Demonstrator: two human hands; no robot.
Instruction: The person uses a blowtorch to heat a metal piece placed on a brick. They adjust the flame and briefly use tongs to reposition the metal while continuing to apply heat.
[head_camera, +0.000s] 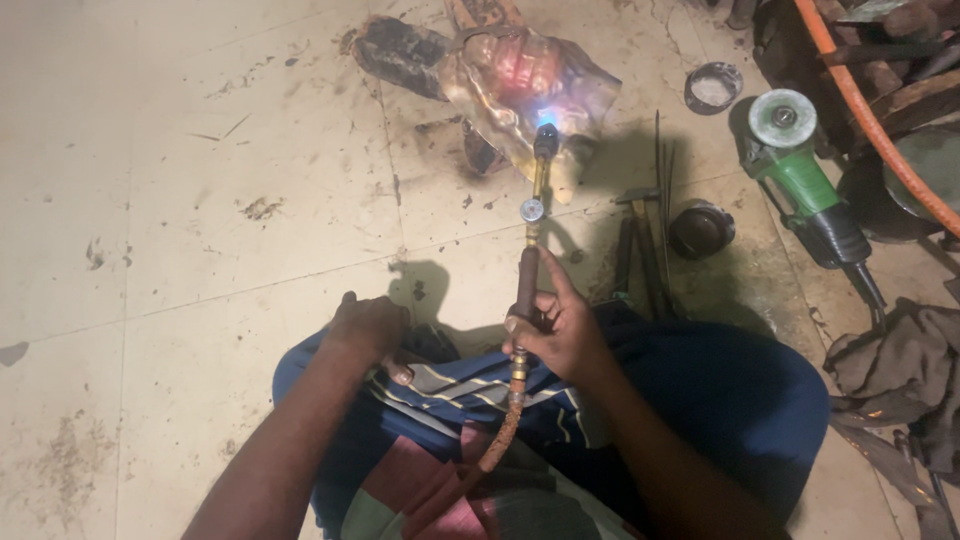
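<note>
Heating is under way: a blue flame (547, 122) is played from the torch (531, 250) onto the crumpled metal sheet (520, 85), well beyond the fingertips, and the sheet is seen glowing red in 1 patch only. The torch handle is gripped by the right hand (560, 330), fingers closed around it. The left hand (368, 330) is curled loosely on the knee, holding nothing visible. Counted: 1 torch, 1 sheet, 1 green angle grinder (800, 170) well to the right.

Both forearms bare, no sleeves, no rings or watch visible. Dark blue trousers (720, 400) over the knees; nearer the body from them, a striped cloth (470, 385) in navy, cream, maroon, green.
</note>
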